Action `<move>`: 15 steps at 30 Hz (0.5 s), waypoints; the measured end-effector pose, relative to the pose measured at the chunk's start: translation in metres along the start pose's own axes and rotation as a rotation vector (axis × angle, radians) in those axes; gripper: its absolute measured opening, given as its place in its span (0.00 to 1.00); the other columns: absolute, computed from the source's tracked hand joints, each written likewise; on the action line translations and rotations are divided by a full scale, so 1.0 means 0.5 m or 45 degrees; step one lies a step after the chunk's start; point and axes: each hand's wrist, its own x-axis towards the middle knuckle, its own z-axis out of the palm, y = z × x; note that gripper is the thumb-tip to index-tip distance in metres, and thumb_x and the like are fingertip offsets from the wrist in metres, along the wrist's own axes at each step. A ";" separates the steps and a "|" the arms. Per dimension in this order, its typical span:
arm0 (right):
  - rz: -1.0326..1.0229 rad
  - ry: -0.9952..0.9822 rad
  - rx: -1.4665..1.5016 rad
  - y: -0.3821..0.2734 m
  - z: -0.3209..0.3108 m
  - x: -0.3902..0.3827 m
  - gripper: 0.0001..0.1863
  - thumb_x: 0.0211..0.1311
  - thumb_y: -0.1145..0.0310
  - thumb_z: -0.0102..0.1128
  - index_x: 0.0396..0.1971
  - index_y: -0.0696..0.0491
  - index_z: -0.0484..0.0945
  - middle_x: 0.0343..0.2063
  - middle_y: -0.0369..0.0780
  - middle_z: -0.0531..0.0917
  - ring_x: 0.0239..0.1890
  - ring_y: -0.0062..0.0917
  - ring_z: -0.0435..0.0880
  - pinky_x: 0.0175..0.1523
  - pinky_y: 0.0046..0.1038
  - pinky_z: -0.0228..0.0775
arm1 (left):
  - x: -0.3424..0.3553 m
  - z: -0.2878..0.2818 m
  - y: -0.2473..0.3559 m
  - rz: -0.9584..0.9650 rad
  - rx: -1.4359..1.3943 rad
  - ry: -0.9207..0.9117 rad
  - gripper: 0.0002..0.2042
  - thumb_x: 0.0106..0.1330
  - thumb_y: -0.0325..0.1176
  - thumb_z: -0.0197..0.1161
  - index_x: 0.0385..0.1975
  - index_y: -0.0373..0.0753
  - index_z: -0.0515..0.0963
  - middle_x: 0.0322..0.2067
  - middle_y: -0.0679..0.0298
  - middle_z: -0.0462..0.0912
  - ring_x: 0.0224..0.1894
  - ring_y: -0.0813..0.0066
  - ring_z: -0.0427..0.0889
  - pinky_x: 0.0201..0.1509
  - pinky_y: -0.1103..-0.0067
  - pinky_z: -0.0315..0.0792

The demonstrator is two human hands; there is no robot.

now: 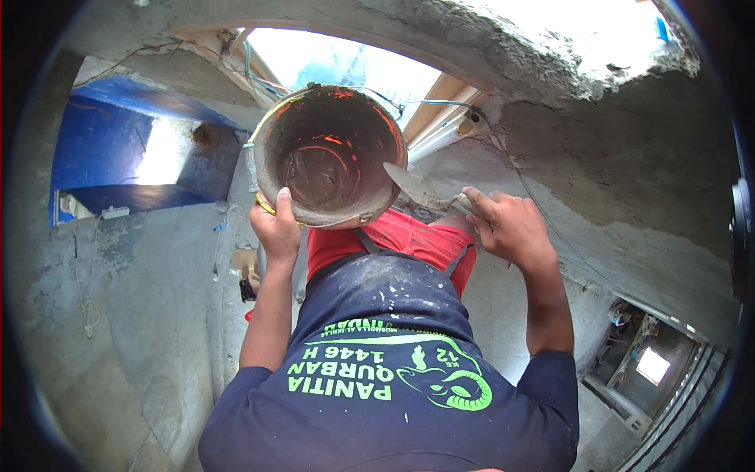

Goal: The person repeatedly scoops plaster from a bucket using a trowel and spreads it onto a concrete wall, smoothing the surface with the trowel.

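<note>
A mortar-caked bucket [275, 157] is tilted so that its mouth faces me, with orange showing through the grey crust inside. My left hand [277, 228] grips it at the lower left of the rim, thumb over the edge, beside the yellow wire handle. In my right hand [511, 228] is a trowel [413, 189], its fingers closed round the handle. The trowel's blade points left, and its tip overlaps the bucket's right rim. I cannot tell whether blade and rim touch. Dried mortar covers the bottom of the bucket.
Rough cement walls [141, 291] surround me. A blue-painted recess [102, 141] opens at the left. Pale pipes [448, 138] and loose cables [250, 67] lie beyond the bucket, near a bright opening. Metal bars [684, 401] and shelving stand at the lower right.
</note>
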 end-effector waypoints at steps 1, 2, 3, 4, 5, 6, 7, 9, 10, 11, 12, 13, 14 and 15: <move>-0.043 -0.100 -0.078 -0.012 -0.025 -0.006 0.23 0.64 0.61 0.64 0.60 0.44 0.81 0.34 0.46 0.86 0.34 0.47 0.86 0.40 0.45 0.78 | -0.005 0.002 0.010 0.076 0.096 -0.029 0.09 0.71 0.27 0.60 0.42 0.27 0.80 0.36 0.59 0.87 0.38 0.74 0.83 0.46 0.75 0.76; -0.024 -0.091 -0.078 -0.018 -0.045 -0.005 0.23 0.64 0.61 0.64 0.60 0.44 0.81 0.34 0.46 0.86 0.34 0.47 0.86 0.40 0.45 0.78 | -0.008 0.009 0.010 0.082 0.089 -0.048 0.09 0.71 0.27 0.60 0.42 0.27 0.80 0.36 0.59 0.87 0.38 0.74 0.83 0.46 0.75 0.76; -0.066 -0.254 0.007 -0.018 -0.064 0.003 0.24 0.62 0.62 0.65 0.59 0.46 0.81 0.34 0.47 0.86 0.36 0.48 0.86 0.41 0.44 0.77 | -0.013 0.016 0.008 0.103 0.158 -0.039 0.09 0.71 0.28 0.60 0.41 0.27 0.80 0.35 0.59 0.87 0.37 0.74 0.83 0.45 0.75 0.76; -0.106 -0.410 0.095 -0.014 -0.073 0.012 0.24 0.61 0.64 0.65 0.58 0.48 0.81 0.34 0.48 0.87 0.38 0.49 0.85 0.42 0.44 0.77 | -0.011 0.023 0.006 0.131 0.224 -0.033 0.08 0.71 0.28 0.60 0.40 0.27 0.80 0.34 0.59 0.87 0.36 0.74 0.83 0.44 0.74 0.76; -0.087 -0.394 0.096 -0.001 -0.074 0.020 0.24 0.61 0.64 0.65 0.58 0.48 0.81 0.34 0.48 0.87 0.38 0.49 0.85 0.42 0.44 0.77 | -0.006 0.029 0.005 0.143 0.216 -0.052 0.08 0.71 0.28 0.60 0.40 0.27 0.80 0.34 0.59 0.87 0.36 0.74 0.83 0.44 0.74 0.76; -0.129 -0.430 0.313 0.016 -0.071 0.027 0.24 0.61 0.65 0.66 0.58 0.51 0.81 0.31 0.46 0.87 0.36 0.45 0.86 0.42 0.42 0.77 | 0.002 0.034 0.005 0.111 0.242 -0.102 0.09 0.71 0.27 0.59 0.43 0.27 0.80 0.38 0.58 0.87 0.39 0.73 0.83 0.47 0.75 0.76; -0.191 -0.469 0.525 0.028 -0.067 0.035 0.24 0.61 0.65 0.66 0.58 0.53 0.81 0.29 0.44 0.88 0.34 0.41 0.87 0.41 0.40 0.76 | 0.008 0.028 0.008 0.077 0.273 -0.131 0.11 0.71 0.27 0.58 0.46 0.26 0.80 0.41 0.58 0.87 0.43 0.73 0.84 0.50 0.76 0.76; -0.229 -0.473 0.838 0.087 -0.026 0.024 0.24 0.64 0.65 0.65 0.59 0.55 0.80 0.26 0.40 0.86 0.30 0.33 0.85 0.37 0.37 0.75 | 0.022 0.040 0.001 0.077 0.200 -0.111 0.10 0.71 0.27 0.59 0.44 0.26 0.80 0.38 0.58 0.87 0.40 0.73 0.84 0.47 0.75 0.76; -0.276 -0.476 1.151 0.116 -0.027 0.017 0.23 0.66 0.65 0.64 0.59 0.57 0.79 0.23 0.36 0.84 0.26 0.25 0.82 0.33 0.33 0.73 | 0.033 0.053 0.000 0.075 0.129 -0.088 0.09 0.70 0.28 0.60 0.41 0.27 0.80 0.35 0.59 0.87 0.37 0.73 0.84 0.44 0.74 0.77; -0.297 -0.464 1.130 0.126 -0.041 0.014 0.23 0.66 0.65 0.64 0.59 0.57 0.79 0.23 0.36 0.84 0.26 0.25 0.82 0.33 0.33 0.73 | 0.039 0.052 -0.001 0.096 0.115 -0.071 0.09 0.70 0.28 0.60 0.41 0.27 0.80 0.35 0.59 0.87 0.37 0.73 0.84 0.44 0.74 0.77; -0.150 -0.561 1.340 0.127 -0.060 0.005 0.23 0.69 0.64 0.63 0.60 0.59 0.79 0.23 0.34 0.82 0.24 0.20 0.78 0.30 0.28 0.70 | 0.045 0.050 0.002 0.075 0.069 -0.045 0.09 0.70 0.28 0.60 0.41 0.27 0.81 0.35 0.59 0.87 0.37 0.72 0.84 0.45 0.74 0.77; 0.008 -0.636 1.539 0.127 -0.078 -0.010 0.23 0.71 0.63 0.61 0.60 0.60 0.78 0.23 0.32 0.79 0.23 0.14 0.73 0.27 0.23 0.66 | 0.052 0.055 0.001 0.064 0.007 -0.032 0.09 0.71 0.28 0.60 0.41 0.27 0.81 0.35 0.59 0.87 0.37 0.72 0.84 0.45 0.74 0.77; 0.000 -0.544 1.581 0.122 -0.090 -0.022 0.22 0.72 0.63 0.60 0.60 0.60 0.79 0.24 0.32 0.78 0.22 0.12 0.71 0.25 0.19 0.61 | 0.054 0.047 -0.002 0.028 0.044 -0.042 0.10 0.71 0.29 0.60 0.43 0.27 0.80 0.38 0.57 0.87 0.39 0.71 0.84 0.47 0.73 0.77; -0.045 -0.498 1.629 0.123 -0.098 -0.028 0.22 0.72 0.63 0.60 0.59 0.60 0.79 0.25 0.31 0.77 0.23 0.12 0.71 0.25 0.20 0.61 | 0.052 0.046 -0.001 0.032 0.012 -0.008 0.11 0.71 0.30 0.61 0.44 0.27 0.80 0.40 0.57 0.87 0.41 0.71 0.84 0.48 0.73 0.77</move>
